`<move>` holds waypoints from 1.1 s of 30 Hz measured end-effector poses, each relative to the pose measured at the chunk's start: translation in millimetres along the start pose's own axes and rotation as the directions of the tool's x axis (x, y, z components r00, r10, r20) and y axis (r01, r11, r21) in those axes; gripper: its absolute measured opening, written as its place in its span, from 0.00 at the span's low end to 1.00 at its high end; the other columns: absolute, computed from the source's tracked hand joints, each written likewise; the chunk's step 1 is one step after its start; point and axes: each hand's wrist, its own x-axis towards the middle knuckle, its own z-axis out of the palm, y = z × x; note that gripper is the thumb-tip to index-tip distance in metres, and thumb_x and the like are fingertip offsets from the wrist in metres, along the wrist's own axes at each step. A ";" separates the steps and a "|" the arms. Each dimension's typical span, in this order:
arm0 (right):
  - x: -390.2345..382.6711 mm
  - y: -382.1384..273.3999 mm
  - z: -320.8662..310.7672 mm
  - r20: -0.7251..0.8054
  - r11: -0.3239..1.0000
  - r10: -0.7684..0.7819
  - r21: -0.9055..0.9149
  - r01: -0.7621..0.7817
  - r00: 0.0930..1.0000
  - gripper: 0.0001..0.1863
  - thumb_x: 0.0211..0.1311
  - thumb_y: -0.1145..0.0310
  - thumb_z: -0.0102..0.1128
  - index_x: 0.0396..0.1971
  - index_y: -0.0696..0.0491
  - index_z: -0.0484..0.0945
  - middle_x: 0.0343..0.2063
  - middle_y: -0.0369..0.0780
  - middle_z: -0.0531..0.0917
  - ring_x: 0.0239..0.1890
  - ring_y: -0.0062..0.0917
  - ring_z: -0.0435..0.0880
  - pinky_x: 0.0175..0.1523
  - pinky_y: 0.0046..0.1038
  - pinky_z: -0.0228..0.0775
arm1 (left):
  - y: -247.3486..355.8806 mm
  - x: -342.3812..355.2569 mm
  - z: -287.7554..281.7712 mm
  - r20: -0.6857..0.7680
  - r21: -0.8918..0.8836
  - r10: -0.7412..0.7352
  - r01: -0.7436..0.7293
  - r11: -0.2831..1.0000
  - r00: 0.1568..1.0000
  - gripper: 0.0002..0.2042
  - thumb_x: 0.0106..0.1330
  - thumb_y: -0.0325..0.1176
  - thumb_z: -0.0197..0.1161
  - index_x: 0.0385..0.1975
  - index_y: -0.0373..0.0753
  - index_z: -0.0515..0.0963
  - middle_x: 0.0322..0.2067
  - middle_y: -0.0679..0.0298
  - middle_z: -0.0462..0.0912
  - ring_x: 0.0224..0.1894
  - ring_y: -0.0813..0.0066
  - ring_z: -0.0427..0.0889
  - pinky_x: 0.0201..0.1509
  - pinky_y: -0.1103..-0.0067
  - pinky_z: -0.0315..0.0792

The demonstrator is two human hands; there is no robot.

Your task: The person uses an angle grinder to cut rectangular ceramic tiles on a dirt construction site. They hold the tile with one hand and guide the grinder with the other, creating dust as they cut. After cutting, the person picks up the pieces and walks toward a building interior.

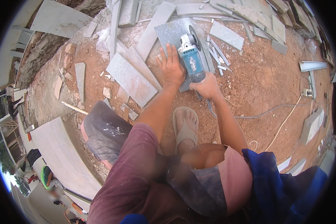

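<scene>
My right hand point(206, 86) is wrapped round the rear grip of a teal angle grinder point(193, 61). The grinder's dark disc point(194, 38) stands on edge at the far end, over a grey stone slab point(169, 33); I cannot tell whether it touches the stone. My left hand point(172, 68) lies flat on the slab's left part with its fingers stretched out, just left of the tool. A grey cable point(250, 117) runs from the grinder's rear across the dirt to the right. Thin cut stone strips point(219, 52) lie right of the slab.
Another grey slab point(131, 79) lies left of my hands, and a smaller slab point(227, 34) to the right. More stone is stacked at the far right point(300, 16). A socket box point(307, 92) sits at the right. My sandalled foot point(185, 127) is close below the work. Other people are at the far left.
</scene>
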 end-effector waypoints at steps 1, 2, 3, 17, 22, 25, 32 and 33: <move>1.3 0.5 0.1 0.001 1.000 -0.002 -0.003 0.002 1.000 0.27 0.38 0.61 0.77 0.39 0.64 0.85 0.31 0.52 0.90 0.36 0.39 0.91 0.47 0.37 0.82 | 0.6 0.0 0.1 -0.005 -0.002 0.002 -0.002 1.000 1.000 0.35 0.63 0.26 0.56 0.75 0.32 0.63 0.79 0.47 0.56 0.80 0.34 0.50 0.79 0.37 0.40; 2.2 1.1 0.4 -0.001 1.000 -0.005 0.006 0.005 1.000 0.27 0.39 0.61 0.77 0.39 0.64 0.85 0.31 0.52 0.90 0.36 0.39 0.91 0.47 0.37 0.82 | 1.0 0.1 0.0 -0.010 -0.003 0.003 -0.003 1.000 1.000 0.35 0.64 0.26 0.56 0.75 0.32 0.63 0.79 0.47 0.57 0.80 0.34 0.51 0.79 0.37 0.40; 2.9 1.0 0.9 -0.002 1.000 -0.008 0.014 0.008 1.000 0.27 0.39 0.61 0.77 0.39 0.64 0.85 0.32 0.52 0.90 0.36 0.40 0.91 0.48 0.37 0.82 | 1.3 0.1 -0.7 -0.007 0.003 0.002 -0.002 1.000 1.000 0.34 0.65 0.26 0.55 0.76 0.33 0.63 0.79 0.46 0.57 0.80 0.34 0.51 0.79 0.37 0.41; 10.7 -4.4 2.0 0.018 0.999 0.021 0.029 -0.022 1.000 0.26 0.39 0.63 0.77 0.39 0.64 0.85 0.33 0.51 0.90 0.37 0.37 0.91 0.48 0.35 0.81 | 3.7 -0.2 -3.3 -0.006 0.011 -0.012 0.013 1.000 1.000 0.34 0.66 0.27 0.54 0.76 0.33 0.64 0.79 0.47 0.59 0.80 0.32 0.52 0.78 0.36 0.44; 14.2 -1.7 2.9 0.021 0.997 0.048 0.061 -0.050 0.999 0.25 0.39 0.65 0.76 0.38 0.65 0.84 0.32 0.48 0.90 0.35 0.32 0.89 0.46 0.34 0.81 | 4.1 0.3 0.7 -0.016 0.018 -0.012 0.013 1.000 1.000 0.35 0.64 0.27 0.55 0.76 0.34 0.64 0.79 0.48 0.58 0.79 0.33 0.53 0.79 0.37 0.43; 16.6 1.1 4.6 0.038 0.996 0.008 0.093 -0.011 0.999 0.23 0.39 0.66 0.75 0.37 0.65 0.84 0.31 0.47 0.89 0.34 0.30 0.88 0.44 0.33 0.80 | 3.6 -0.7 1.0 -0.034 0.018 -0.011 0.012 1.000 0.999 0.34 0.64 0.26 0.54 0.75 0.34 0.65 0.79 0.48 0.59 0.79 0.33 0.55 0.78 0.38 0.44; 17.1 -5.8 7.7 0.056 0.994 0.012 0.104 -0.018 0.998 0.19 0.40 0.69 0.75 0.34 0.63 0.85 0.28 0.43 0.88 0.31 0.26 0.85 0.41 0.32 0.79 | 0.0 -3.0 3.2 -0.040 0.022 -0.024 0.024 0.999 0.999 0.34 0.65 0.27 0.55 0.75 0.34 0.65 0.79 0.51 0.58 0.80 0.37 0.53 0.79 0.38 0.42; 16.1 -5.5 7.2 0.054 0.992 0.003 0.123 -0.010 0.999 0.18 0.40 0.70 0.74 0.34 0.63 0.85 0.28 0.43 0.88 0.30 0.26 0.85 0.41 0.32 0.79 | 1.1 -3.0 3.6 -0.037 0.021 -0.026 0.027 0.999 0.999 0.34 0.65 0.27 0.56 0.76 0.34 0.64 0.80 0.51 0.57 0.81 0.38 0.52 0.80 0.37 0.41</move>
